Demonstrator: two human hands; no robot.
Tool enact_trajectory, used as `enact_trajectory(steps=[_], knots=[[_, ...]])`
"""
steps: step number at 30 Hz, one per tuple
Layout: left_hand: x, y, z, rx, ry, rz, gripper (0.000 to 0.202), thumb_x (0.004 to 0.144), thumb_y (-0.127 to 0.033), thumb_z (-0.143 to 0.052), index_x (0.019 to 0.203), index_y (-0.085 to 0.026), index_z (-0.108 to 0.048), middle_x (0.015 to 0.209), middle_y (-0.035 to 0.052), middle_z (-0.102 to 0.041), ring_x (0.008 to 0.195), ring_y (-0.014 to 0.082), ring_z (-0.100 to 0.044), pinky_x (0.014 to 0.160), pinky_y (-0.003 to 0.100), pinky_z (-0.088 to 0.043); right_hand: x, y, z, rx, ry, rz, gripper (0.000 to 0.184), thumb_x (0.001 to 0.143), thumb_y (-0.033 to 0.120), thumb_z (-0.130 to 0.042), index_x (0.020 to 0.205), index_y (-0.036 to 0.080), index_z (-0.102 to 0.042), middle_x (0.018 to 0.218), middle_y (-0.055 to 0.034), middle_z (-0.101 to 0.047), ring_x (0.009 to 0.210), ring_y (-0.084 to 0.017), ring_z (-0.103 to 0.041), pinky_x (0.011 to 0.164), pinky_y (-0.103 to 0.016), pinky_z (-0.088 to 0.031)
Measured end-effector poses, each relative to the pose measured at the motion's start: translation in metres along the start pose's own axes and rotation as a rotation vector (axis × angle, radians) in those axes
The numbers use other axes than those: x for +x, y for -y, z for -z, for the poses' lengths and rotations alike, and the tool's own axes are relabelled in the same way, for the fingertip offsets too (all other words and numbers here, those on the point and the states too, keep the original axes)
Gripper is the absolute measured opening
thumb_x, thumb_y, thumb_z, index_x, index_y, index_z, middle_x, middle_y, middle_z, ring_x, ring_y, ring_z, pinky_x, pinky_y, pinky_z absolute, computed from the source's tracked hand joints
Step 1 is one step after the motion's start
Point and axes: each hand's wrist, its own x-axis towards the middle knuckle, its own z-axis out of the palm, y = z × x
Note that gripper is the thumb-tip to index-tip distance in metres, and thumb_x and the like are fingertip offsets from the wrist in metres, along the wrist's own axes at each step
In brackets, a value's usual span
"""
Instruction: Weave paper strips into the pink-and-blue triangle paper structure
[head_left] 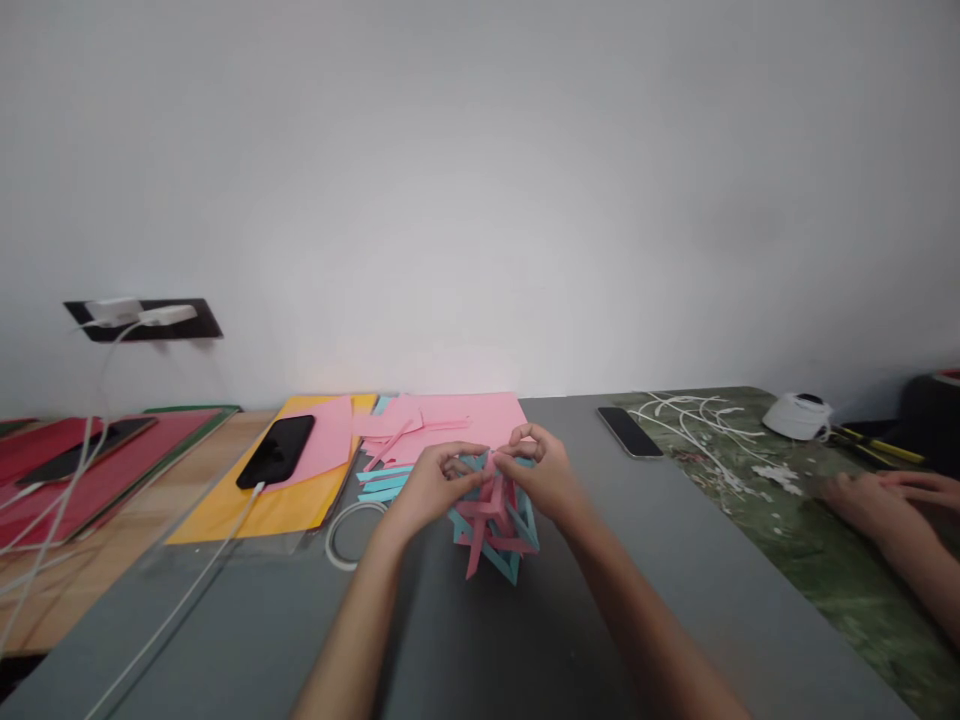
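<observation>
A lattice-like model of folded pink and blue paper strips (498, 515) is between my hands over the grey table. My left hand (440, 487) is closed on its upper left side, thumb and fingers bent inward. From the right, my right hand (551, 475) pinches at the pink top of the same model. The fingertips of both hands nearly meet there, and they partly cover the top. Loose blue paper strips (385, 484) lie just left of my left hand. Beside them is a roll of tape (330, 545), lying flat.
Pink paper sheets (491, 410) lie at the back by the wall. To the left, a charging phone (276, 452) rests on pink and yellow sheets (206, 517). Another phone (630, 432) lies right, near white cords (690, 425). Another person's hands (877, 500) are at far right.
</observation>
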Motion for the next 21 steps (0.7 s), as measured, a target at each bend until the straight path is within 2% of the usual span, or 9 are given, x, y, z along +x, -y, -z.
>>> enact_trajectory(steps=[3,7,13,16,21], knots=[[0.0007,0.0024,0.0007,0.014,-0.002,-0.005,0.047,0.060,-0.036,-0.071,0.099,-0.010,-0.064,0.053,-0.0021,-0.054,0.048,0.0086,-0.041,0.047,0.021,-0.027,0.0007,-0.0015,-0.0005,0.022,-0.008,0.035,0.027,0.063,0.025,-0.064,0.076,0.022,-0.040,0.066,-0.0002,-0.065,0.057,-0.014,-0.058,0.051,-0.023,-0.041],[0.0014,0.0036,0.0013,0.034,0.000,-0.037,0.044,0.068,-0.041,-0.065,0.100,-0.010,-0.062,0.046,-0.0067,-0.042,0.043,0.0067,-0.033,0.045,0.020,-0.023,0.0018,-0.0027,-0.0008,0.078,0.031,0.065,0.029,0.065,0.025,-0.063,0.077,0.022,-0.038,0.067,0.0007,-0.064,0.060,-0.014,-0.058,0.055,-0.024,-0.042],[-0.0019,-0.0020,-0.0018,-0.026,-0.130,-0.045,0.039,0.060,-0.038,-0.071,0.087,-0.017,-0.051,0.065,-0.0045,-0.051,0.049,0.0063,-0.044,0.044,0.018,-0.029,0.0039,-0.0060,-0.0030,0.131,0.005,0.047,0.032,0.065,0.025,-0.064,0.077,0.023,-0.034,0.069,0.0014,-0.064,0.060,-0.014,-0.058,0.053,-0.023,-0.040],[-0.0029,-0.0036,-0.0031,-0.002,-0.128,-0.039,0.036,0.060,-0.040,-0.070,0.081,-0.017,-0.051,0.067,-0.0043,-0.052,0.048,0.0049,-0.041,0.043,0.017,-0.029,0.0045,-0.0071,-0.0041,0.158,-0.014,0.048,0.033,0.064,0.025,-0.064,0.076,0.024,-0.033,0.066,0.0034,-0.063,0.057,-0.013,-0.056,0.051,-0.022,-0.039],[-0.0028,-0.0030,-0.0026,0.023,-0.107,-0.051,0.037,0.063,-0.044,-0.068,0.084,-0.017,-0.053,0.062,-0.0047,-0.051,0.047,0.0059,-0.040,0.043,0.018,-0.029,0.0035,-0.0041,-0.0050,0.184,-0.024,0.069,0.032,0.065,0.022,-0.063,0.075,0.024,-0.033,0.066,0.0046,-0.062,0.057,-0.011,-0.054,0.054,-0.022,-0.039]])
